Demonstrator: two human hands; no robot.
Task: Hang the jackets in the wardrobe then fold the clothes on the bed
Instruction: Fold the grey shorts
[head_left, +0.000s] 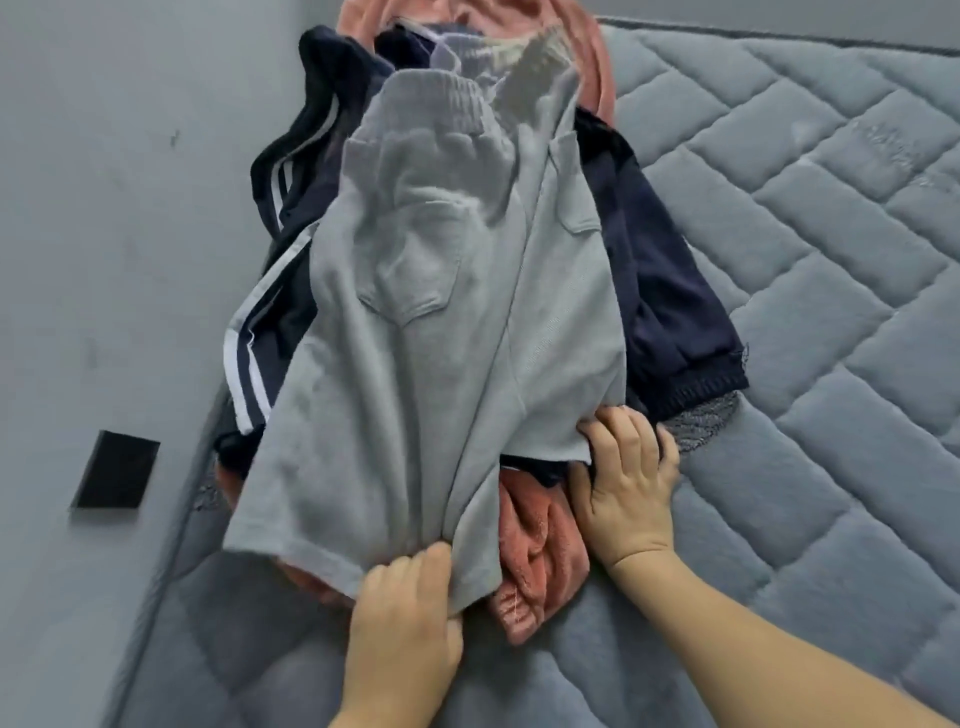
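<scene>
A pair of grey shorts (441, 322) with an elastic waistband and back pockets lies spread on top of a pile of clothes on the bed. My left hand (402, 618) pinches the hem of its nearer leg. My right hand (626, 478) grips the hem of the other leg at the pile's right side. Under the shorts lie a navy garment with white stripes (270, 291), dark navy shorts (670, 291) and a fuzzy pink garment (535, 561) that also shows at the far end of the pile.
The grey quilted mattress (810, 291) stretches to the right and toward me. A grey wall (114, 208) runs along the bed's left edge, with a black square plate (117, 470) fixed on it.
</scene>
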